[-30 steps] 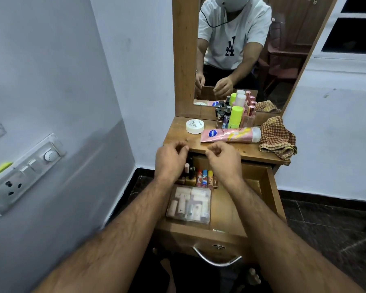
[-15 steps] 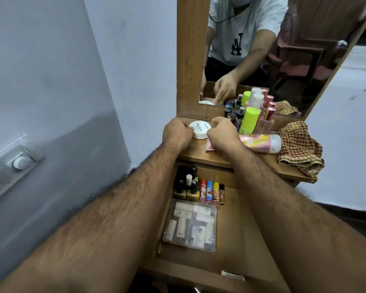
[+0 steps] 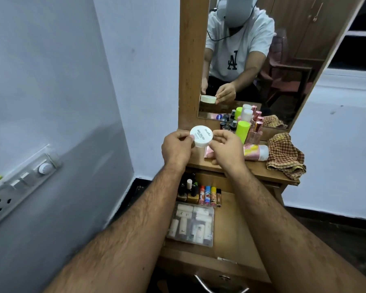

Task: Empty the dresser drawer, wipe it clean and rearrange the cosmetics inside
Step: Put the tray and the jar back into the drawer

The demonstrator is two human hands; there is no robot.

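A round white jar [image 3: 201, 135] is lifted above the dresser top [image 3: 260, 169]. My left hand [image 3: 176, 148] pinches its left side and my right hand [image 3: 227, 150] pinches its right side. Below, the wooden drawer [image 3: 241, 225] is pulled out. At its back stand small dark nail-polish bottles [image 3: 187, 190] and a row of coloured lip-balm tubes [image 3: 209, 195]. In front of them lies a clear plastic case [image 3: 191, 226] of white tubes. The drawer's right half is bare wood.
On the dresser top stand a lime-green bottle [image 3: 242, 129], pink perfume bottles [image 3: 255, 130] and small dark bottles [image 3: 227, 125]; a pink tube [image 3: 256, 152] lies flat beside a checked cloth [image 3: 285, 155]. A mirror [image 3: 273, 60] rises behind. A switchboard [image 3: 19, 182] is on the left wall.
Both hands rose from the drawer's back to the dresser top, took the white jar from its spot and lifted it. The camera moved closer.
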